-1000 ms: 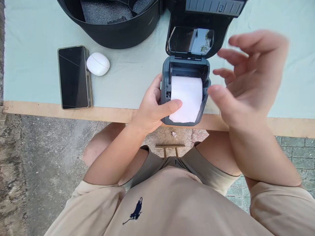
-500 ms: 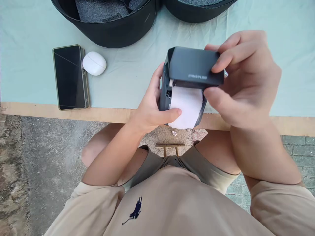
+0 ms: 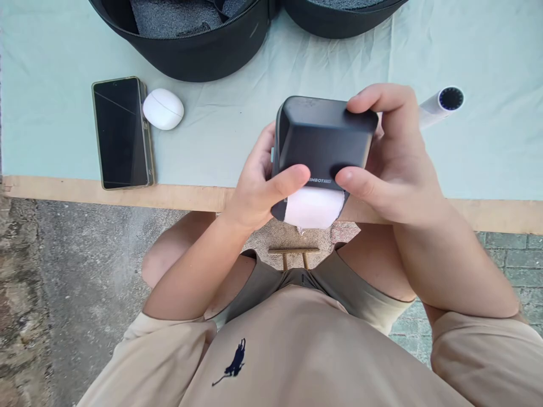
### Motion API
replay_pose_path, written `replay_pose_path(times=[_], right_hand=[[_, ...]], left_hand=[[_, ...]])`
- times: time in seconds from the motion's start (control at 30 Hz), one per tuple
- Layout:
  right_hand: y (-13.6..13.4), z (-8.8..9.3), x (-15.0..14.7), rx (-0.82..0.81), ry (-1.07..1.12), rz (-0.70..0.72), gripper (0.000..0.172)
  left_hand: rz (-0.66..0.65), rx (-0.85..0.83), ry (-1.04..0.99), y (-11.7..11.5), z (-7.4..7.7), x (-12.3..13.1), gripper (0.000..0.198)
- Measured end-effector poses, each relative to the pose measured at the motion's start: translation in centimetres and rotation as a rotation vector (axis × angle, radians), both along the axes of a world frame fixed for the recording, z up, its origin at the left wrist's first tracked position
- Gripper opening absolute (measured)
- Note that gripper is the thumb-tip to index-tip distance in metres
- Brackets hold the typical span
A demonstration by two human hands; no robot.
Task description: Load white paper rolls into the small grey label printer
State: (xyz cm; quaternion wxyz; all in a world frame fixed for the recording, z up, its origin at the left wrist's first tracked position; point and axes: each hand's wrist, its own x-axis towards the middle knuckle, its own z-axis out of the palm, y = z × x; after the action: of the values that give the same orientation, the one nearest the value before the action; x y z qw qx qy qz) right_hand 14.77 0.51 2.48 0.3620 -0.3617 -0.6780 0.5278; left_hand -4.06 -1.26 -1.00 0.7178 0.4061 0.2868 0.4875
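Note:
A black label printer [image 3: 326, 141] is held above the table's front edge, its lid lying down over the body. White paper [image 3: 314, 208] sticks out from under the lid at the side nearest me. My left hand [image 3: 265, 183] grips the printer's left side, thumb on the lid. Wrapped round the right side is my right hand [image 3: 394, 158], its thumb on the lid near the lettering and a finger on the top right corner. Fingers behind the printer are hidden.
A phone [image 3: 123, 133] lies on the cloth-covered table [image 3: 212, 147] at the left, touching a white rounded case [image 3: 163, 109]. Black zippered cases [image 3: 203, 59] stand at the back. Behind my right hand is a white tube [image 3: 436, 107] with a dark end.
The printer's raised lid has come down over the paper. My right hand has moved left and down, uncovering the white tube. My left thumb has shifted from the paper onto the lid.

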Motion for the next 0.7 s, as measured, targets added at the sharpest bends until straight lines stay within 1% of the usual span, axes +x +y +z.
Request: replay_pose_path(times=[0.07, 0.13, 0.27, 0.37, 0.43, 0.57, 0.7], right_hand=[[0.0, 0.0, 0.0, -0.001, 0.001, 0.019, 0.050], [0.1, -0.1, 0.1, 0.022, -0.021, 0.015, 0.049], [0.2, -0.1, 0.1, 0.037, -0.026, 0.017, 0.051], [0.3, -0.2, 0.0, 0.005, 0.008, 0.003, 0.046], [0.3, -0.4, 0.0, 0.013, -0.006, -0.021, 0.045], [0.6, -0.6, 0.3, 0.142, -0.010, -0.080, 0.041], [0.5, -0.3, 0.7, 0.207, -0.008, -0.167, 0.039]], left_hand=[[0.003, -0.046, 0.059, -0.1, 0.3, 0.0, 0.046], [0.012, -0.054, 0.069, -0.2, 0.5, 0.0, 0.044], [0.007, -0.051, 0.037, -0.1, 0.6, 0.0, 0.043], [-0.011, -0.062, 0.006, 0.1, 0.6, 0.1, 0.044], [-0.016, -0.092, -0.047, 0.1, 0.5, 0.3, 0.042], [0.058, -0.160, -0.094, 0.2, -0.1, 0.5, 0.052], [0.075, -0.130, -0.082, 0.4, -0.8, 0.5, 0.052]])
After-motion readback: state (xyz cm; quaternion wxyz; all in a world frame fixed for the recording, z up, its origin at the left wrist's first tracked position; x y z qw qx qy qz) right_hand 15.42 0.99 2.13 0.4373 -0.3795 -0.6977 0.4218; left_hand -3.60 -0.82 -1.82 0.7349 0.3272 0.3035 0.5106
